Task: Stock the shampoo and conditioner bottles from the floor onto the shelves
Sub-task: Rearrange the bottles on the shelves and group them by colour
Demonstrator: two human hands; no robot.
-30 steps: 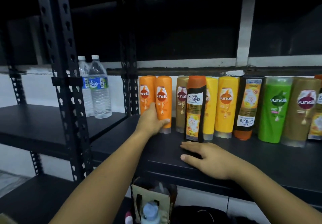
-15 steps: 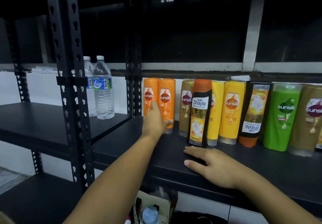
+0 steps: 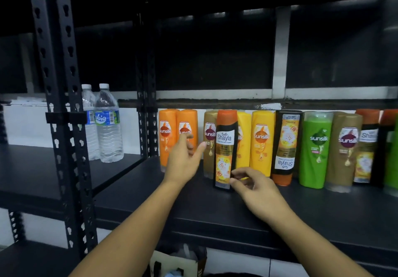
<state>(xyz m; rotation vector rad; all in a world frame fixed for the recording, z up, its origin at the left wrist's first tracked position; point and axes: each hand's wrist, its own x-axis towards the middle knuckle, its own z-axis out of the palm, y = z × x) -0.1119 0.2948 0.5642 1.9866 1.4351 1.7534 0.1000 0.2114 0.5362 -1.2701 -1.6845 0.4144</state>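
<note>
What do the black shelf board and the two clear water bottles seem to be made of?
Black shelf board: likely painted metal or laminate, matte; only dull sheen shows. Two clear water bottles: thin transparent plastic, glossy; ribbed walls, background visible through them.

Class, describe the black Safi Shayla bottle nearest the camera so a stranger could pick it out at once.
On the black metal shelf stands a long row of shampoo bottles. Right of the two orange Sunsilk bottles, one bottle stands forward of the line. It is the black Safi Shayla bottle, orange cap up, unlike its cap-down twin farther right.
</note>
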